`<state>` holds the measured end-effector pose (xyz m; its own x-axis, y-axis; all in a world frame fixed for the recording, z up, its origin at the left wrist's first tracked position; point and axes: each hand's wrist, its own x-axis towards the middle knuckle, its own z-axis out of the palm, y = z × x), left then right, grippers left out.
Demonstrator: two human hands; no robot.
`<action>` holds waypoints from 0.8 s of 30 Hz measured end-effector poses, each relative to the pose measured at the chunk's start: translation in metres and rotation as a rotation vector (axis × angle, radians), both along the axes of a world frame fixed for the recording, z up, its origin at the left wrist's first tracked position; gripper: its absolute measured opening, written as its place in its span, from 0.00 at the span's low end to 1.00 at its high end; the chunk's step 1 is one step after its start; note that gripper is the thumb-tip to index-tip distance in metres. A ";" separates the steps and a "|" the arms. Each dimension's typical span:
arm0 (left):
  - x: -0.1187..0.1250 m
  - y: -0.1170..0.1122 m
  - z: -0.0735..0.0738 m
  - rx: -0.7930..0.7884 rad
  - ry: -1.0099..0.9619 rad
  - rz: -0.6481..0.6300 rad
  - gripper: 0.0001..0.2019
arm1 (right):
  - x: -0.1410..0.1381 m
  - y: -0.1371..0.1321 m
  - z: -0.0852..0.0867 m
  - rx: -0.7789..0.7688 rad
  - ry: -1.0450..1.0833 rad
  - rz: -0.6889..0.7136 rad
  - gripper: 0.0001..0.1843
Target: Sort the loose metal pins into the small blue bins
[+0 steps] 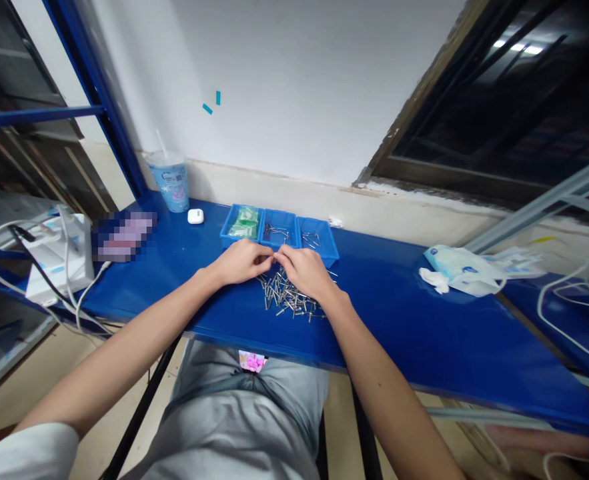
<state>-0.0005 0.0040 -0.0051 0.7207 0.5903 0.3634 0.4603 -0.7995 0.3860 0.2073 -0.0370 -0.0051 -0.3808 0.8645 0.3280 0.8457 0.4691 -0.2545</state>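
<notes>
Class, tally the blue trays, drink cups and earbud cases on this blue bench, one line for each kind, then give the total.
Blue plastic trays: 3
Plastic cup with straw: 1
White earbud case: 1
Total: 5

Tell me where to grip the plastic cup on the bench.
Wrap around the upright cup at mid-height, coming from the front, because the wall stands close behind it. Its sides taper toward the base, so stay above the bottom, below the rim, and clear of the straw.
</notes>
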 end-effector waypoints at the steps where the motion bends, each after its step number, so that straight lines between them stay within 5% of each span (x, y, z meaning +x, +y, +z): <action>1: 0.000 0.000 0.000 0.000 0.000 0.000 0.19 | 0.000 0.000 0.000 -0.001 0.002 0.002 0.17; 24: -0.001 -0.001 0.003 -0.040 -0.010 0.042 0.18 | 0.000 -0.002 0.002 -0.047 0.120 0.046 0.10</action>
<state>-0.0013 0.0026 -0.0024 0.6913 0.6342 0.3462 0.4891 -0.7634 0.4220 0.2075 -0.0387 -0.0035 -0.3812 0.8623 0.3335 0.7855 0.4923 -0.3750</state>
